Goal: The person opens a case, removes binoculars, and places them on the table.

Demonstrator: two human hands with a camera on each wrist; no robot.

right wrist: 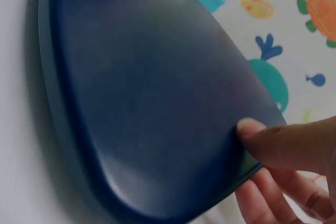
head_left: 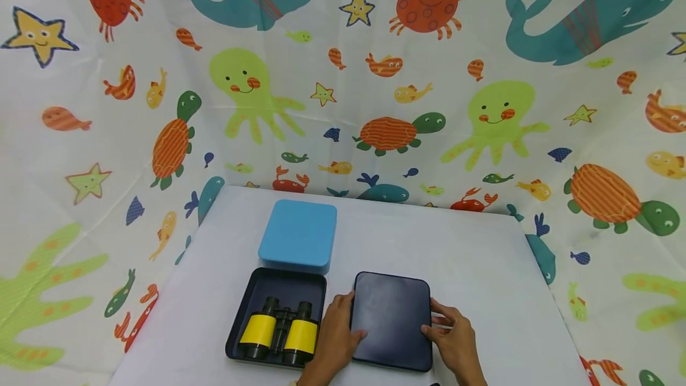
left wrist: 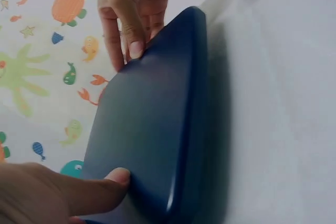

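A square dark navy lid (head_left: 392, 320) with rounded corners is held between both hands, its smooth face up. My left hand (head_left: 334, 332) grips its left edge, the thumb (left wrist: 107, 187) lying on the face. On the opposite edge my right hand (head_left: 455, 338) grips it, thumb on top and fingers underneath, as the right wrist view shows. Left of the lid, a matching navy tray (head_left: 292, 279) lies with its hollow side up. Yellow and black binoculars (head_left: 302, 336) rest inside it, close to my left forearm.
A light blue square box (head_left: 299, 234) sits behind the navy tray. The white table (head_left: 450, 243) backs onto a cloth (head_left: 321, 106) printed with sea animals, which also hangs along both sides. Something small and dark shows at the bottom edge of the head view.
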